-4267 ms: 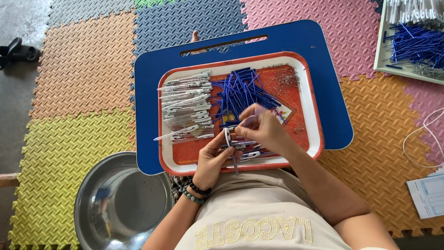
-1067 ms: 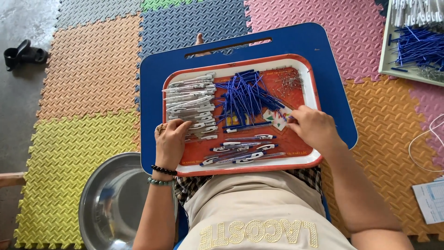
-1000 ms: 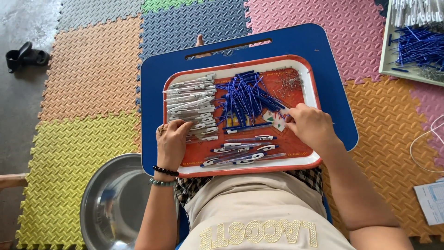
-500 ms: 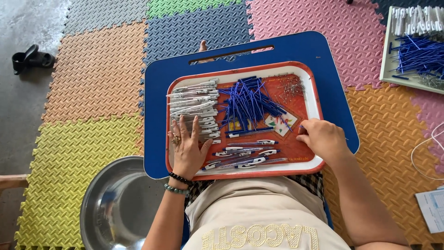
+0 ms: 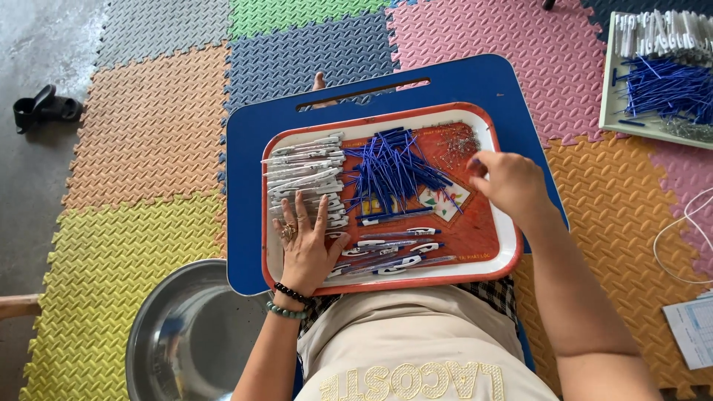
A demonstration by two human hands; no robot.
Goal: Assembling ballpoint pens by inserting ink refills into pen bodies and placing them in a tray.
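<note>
A red tray with a white rim [image 5: 508, 245] rests on a blue lap board [image 5: 252, 148]. On it lie a stack of white pen barrels [image 5: 304, 167], a heap of blue refills [image 5: 390, 167], a small pile of metal springs [image 5: 459, 145] and a row of assembled pens [image 5: 394, 252]. My left hand [image 5: 306, 241] lies flat on the tray, fingers spread over the lower white barrels. My right hand [image 5: 509, 182] hovers by the springs, fingertips pinched together; what they hold is too small to see.
A metal bowl [image 5: 189, 338] sits on the foam mats at lower left. A second tray [image 5: 657, 78] with white barrels and blue refills lies at upper right. A black object [image 5: 44, 110] rests at far left. A paper sheet [image 5: 694, 327] lies at right.
My hands have parted from the tray's front. The left moved onto the white barrels and flattened; the right went from the near right corner up toward the springs.
</note>
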